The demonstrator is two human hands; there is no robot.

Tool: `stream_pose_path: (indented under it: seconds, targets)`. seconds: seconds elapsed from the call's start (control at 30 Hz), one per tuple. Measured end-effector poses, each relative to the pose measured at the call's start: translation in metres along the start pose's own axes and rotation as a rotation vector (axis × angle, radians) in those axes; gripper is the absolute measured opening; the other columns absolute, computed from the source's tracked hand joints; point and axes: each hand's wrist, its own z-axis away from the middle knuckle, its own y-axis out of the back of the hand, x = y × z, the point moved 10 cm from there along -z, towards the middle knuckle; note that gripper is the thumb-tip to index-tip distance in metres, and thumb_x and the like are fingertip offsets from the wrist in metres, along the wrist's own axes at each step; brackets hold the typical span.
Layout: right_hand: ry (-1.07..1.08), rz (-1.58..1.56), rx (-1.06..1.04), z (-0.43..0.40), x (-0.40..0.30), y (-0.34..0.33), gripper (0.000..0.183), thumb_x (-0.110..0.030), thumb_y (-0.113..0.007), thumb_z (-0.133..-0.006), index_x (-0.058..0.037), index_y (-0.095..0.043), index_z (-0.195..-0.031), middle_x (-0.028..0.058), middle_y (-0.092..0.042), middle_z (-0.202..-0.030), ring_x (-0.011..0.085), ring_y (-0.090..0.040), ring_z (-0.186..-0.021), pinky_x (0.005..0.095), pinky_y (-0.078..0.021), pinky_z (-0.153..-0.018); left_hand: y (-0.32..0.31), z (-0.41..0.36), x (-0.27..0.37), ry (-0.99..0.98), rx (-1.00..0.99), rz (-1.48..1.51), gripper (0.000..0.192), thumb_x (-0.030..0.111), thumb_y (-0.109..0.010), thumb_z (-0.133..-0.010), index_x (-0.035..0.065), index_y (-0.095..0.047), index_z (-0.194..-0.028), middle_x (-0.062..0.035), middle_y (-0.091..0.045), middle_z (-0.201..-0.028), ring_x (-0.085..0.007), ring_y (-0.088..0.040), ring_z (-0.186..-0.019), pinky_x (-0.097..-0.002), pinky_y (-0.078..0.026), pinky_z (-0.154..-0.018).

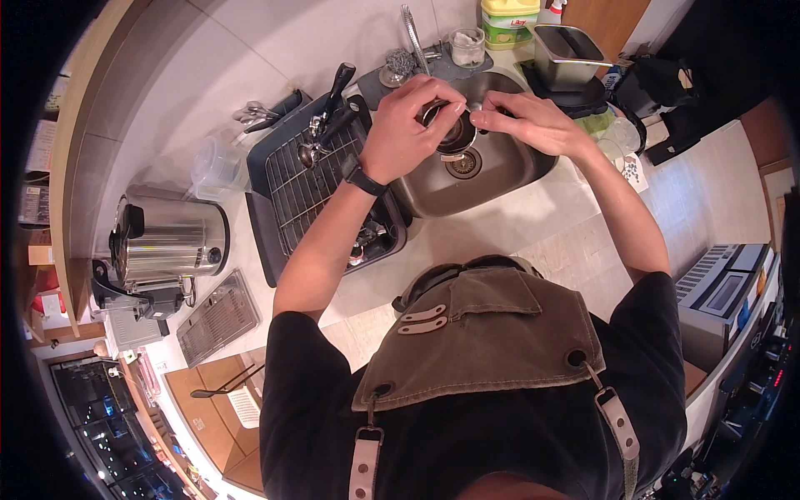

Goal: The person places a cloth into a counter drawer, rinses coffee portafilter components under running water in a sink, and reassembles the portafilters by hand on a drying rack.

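Observation:
Over the stainless steel sink [437,194] my two hands hold a round, dark-bowled metal piece [461,139], which looks like an espresso portafilter. My left hand [415,119], with a black band at the wrist, grips its left rim with thumb and fingers. A metal ring shows beneath those fingers. My right hand [525,119] holds the right side, where a dark part, perhaps the handle, is mostly hidden by the fingers. Below the piece lies the drain strainer [465,165]. Left of the sink, black-handled portafilters [334,103] rest on a wire dish rack [300,181].
Behind the sink are a faucet [412,34], a steel wool scrubber [400,62], a glass jar [467,47] and a yellow detergent jug [509,28]. A steel container [562,59] and drinking glasses [620,140] stand right. A steel water boiler [172,237] and a drip tray [219,315] are left.

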Motion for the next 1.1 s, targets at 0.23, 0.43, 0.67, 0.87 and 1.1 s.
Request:
stream_pose_path:
  seconds: [0.23,0.43,0.67,0.87,1.1]
  targets:
    - [-0.043,0.046,0.042,0.004,0.004,0.005,0.078,-0.080,-0.052,-0.089,-0.0045,-0.068,-0.093,0.0115,-0.062,-0.076,0.0256,-0.059,-0.076,0.0378,-0.0432,-0.076,-0.006,-0.003,-0.006,0.159,0.002,0.034,0.011,0.009,-0.075,-0.094,0.0028,-0.070,-0.102,-0.0054,-0.072,-0.098,-0.0141,-0.066,-0.089,-0.0288,-0.053,-0.081]
    - [0.060,-0.102,0.072,0.002,0.013,0.002,0.077,-0.079,-0.050,-0.092,-0.0036,-0.068,-0.095,0.0115,-0.062,-0.076,0.0259,-0.060,-0.076,0.0385,-0.0439,-0.076,-0.010,-0.004,-0.017,0.113,-0.004,0.127,0.011,0.012,-0.074,-0.095,0.0037,-0.070,-0.101,-0.0070,-0.072,-0.095,-0.0199,-0.068,-0.084,-0.0309,-0.054,-0.078]
    - [-0.041,0.009,0.033,0.004,0.021,0.002,0.079,-0.081,-0.051,-0.090,-0.0043,-0.071,-0.095,0.0111,-0.062,-0.075,0.0255,-0.060,-0.076,0.0381,-0.0439,-0.076,-0.017,-0.004,-0.019,0.168,-0.002,0.185,0.011,0.012,-0.074,-0.095,0.0027,-0.071,-0.101,-0.0065,-0.073,-0.098,-0.0170,-0.069,-0.088,-0.0299,-0.054,-0.082]
    - [-0.087,0.069,0.130,0.009,0.019,0.006,0.083,-0.084,-0.049,-0.086,-0.0049,-0.073,-0.094,0.0127,-0.065,-0.076,0.0269,-0.064,-0.080,0.0390,-0.0454,-0.077,-0.021,-0.005,-0.026,0.183,-0.043,0.091,0.015,0.012,-0.076,-0.095,0.0031,-0.071,-0.106,-0.0041,-0.074,-0.101,-0.0105,-0.067,-0.093,-0.0278,-0.053,-0.087]
    - [-0.130,0.065,0.071,0.007,0.019,0.000,0.066,-0.069,-0.051,-0.095,-0.0066,-0.070,-0.101,0.0143,-0.064,-0.083,0.0305,-0.062,-0.086,0.0417,-0.0442,-0.083,-0.019,-0.005,-0.029,0.175,0.004,0.104,0.013,0.012,-0.075,-0.093,0.0038,-0.071,-0.103,-0.0077,-0.074,-0.099,-0.0216,-0.070,-0.089,-0.0330,-0.054,-0.083]
